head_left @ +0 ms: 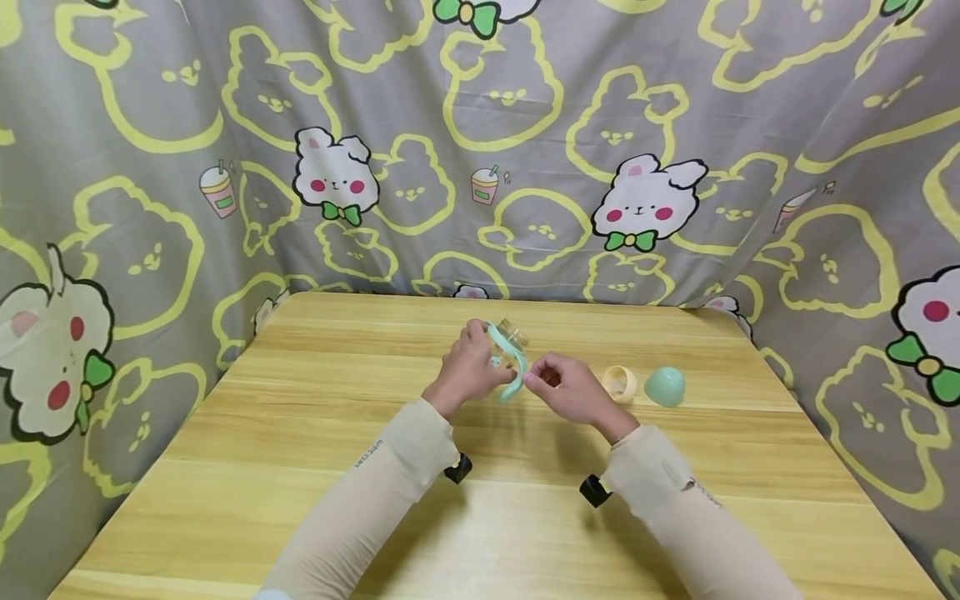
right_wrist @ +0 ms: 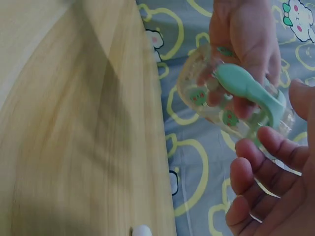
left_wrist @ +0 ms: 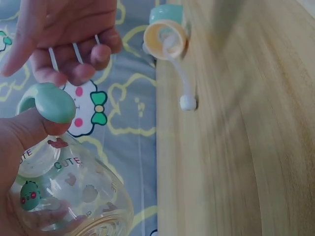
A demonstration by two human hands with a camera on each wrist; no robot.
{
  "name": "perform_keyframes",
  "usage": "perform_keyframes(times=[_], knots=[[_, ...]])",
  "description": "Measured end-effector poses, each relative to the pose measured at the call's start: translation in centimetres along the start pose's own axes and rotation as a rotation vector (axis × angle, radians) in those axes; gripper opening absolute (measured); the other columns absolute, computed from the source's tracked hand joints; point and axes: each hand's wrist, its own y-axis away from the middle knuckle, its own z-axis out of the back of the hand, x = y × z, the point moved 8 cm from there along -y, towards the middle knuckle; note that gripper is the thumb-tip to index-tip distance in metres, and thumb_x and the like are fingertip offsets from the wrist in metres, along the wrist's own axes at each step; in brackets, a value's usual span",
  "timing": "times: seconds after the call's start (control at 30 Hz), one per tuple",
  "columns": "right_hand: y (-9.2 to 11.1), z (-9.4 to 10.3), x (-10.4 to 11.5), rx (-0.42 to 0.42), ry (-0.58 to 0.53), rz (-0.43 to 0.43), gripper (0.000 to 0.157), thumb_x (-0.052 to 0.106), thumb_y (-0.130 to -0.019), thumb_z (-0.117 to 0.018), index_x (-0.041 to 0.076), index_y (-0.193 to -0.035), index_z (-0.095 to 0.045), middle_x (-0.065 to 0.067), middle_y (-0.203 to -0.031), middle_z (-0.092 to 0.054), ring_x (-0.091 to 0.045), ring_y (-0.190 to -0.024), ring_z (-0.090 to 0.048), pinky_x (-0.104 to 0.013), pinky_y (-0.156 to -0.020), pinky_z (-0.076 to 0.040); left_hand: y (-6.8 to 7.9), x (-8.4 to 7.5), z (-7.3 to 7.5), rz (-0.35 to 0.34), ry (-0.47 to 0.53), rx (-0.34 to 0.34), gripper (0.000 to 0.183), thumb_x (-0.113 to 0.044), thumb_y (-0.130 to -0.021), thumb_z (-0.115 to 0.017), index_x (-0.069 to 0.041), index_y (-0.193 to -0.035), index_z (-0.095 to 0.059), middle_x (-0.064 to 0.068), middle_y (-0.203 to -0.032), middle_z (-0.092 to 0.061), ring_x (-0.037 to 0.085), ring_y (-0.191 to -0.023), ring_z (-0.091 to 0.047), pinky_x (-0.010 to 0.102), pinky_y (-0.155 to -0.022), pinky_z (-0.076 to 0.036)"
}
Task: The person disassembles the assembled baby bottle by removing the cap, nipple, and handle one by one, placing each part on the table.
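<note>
My left hand (head_left: pixel 467 367) holds a clear baby bottle (left_wrist: pixel 91 189) above the table. The bottle is tilted and carries small printed figures and the word CUTE. A mint-green handle (right_wrist: pixel 246 88) curves along its side, with the left thumb against it in the left wrist view. Close beside the handle is my right hand (head_left: pixel 573 390), its fingers loosely bent and the thumb apart from them in the right wrist view. Whether a right fingertip touches the handle I cannot tell.
On the table (head_left: pixel 337 467), right of the hands, lies a cream ring-shaped lid (head_left: pixel 619 383) with a white straw (left_wrist: pixel 179 73) coming out of it. Next to it is a mint-green domed cap (head_left: pixel 665 387). A patterned curtain (head_left: pixel 420 167) hangs behind and along both sides.
</note>
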Motion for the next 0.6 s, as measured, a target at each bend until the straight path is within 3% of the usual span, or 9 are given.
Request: perform_keyframes(times=[0.17, 0.33, 0.6], knots=[[-0.35, -0.85, -0.02, 0.041, -0.033, -0.067, 0.027, 0.034, -0.096, -0.061, 0.008, -0.091, -0.065, 0.0, -0.075, -0.059, -0.015, -0.065, -0.052, -0.032, -0.059, -0.044, -0.03, -0.09, -0.02, -0.006, 0.035, -0.002, 0.079, -0.034, -0.085, -0.075, 0.0, -0.136, -0.026, 0.018, -0.12, -0.043, 0.031, -0.099, -0.05, 0.043, -0.08, -0.04], [-0.47, -0.91, -0.03, 0.017, -0.051, -0.072, 0.028, 0.03, -0.099, -0.057, 0.006, -0.087, -0.063, -0.002, -0.069, -0.056, -0.016, -0.06, -0.048, -0.031, -0.055, -0.041, -0.04, -0.02, -0.12, 0.005, 0.076, 0.006, 0.08, -0.036, -0.087, -0.073, 0.0, -0.138, -0.024, 0.019, -0.125, -0.04, 0.031, -0.101, -0.047, 0.043, -0.081, -0.038], [-0.65, -1.05, -0.23, -0.037, -0.123, -0.087, 0.027, 0.028, -0.101, -0.054, 0.005, -0.089, -0.061, -0.01, -0.077, -0.064, -0.027, -0.069, -0.063, -0.033, -0.059, -0.05, -0.16, 0.34, 0.0, 0.028, 0.13, -0.029, 0.085, -0.036, -0.086, -0.073, 0.002, -0.14, -0.021, 0.024, -0.126, -0.041, 0.036, -0.102, -0.052, 0.048, -0.084, -0.042]])
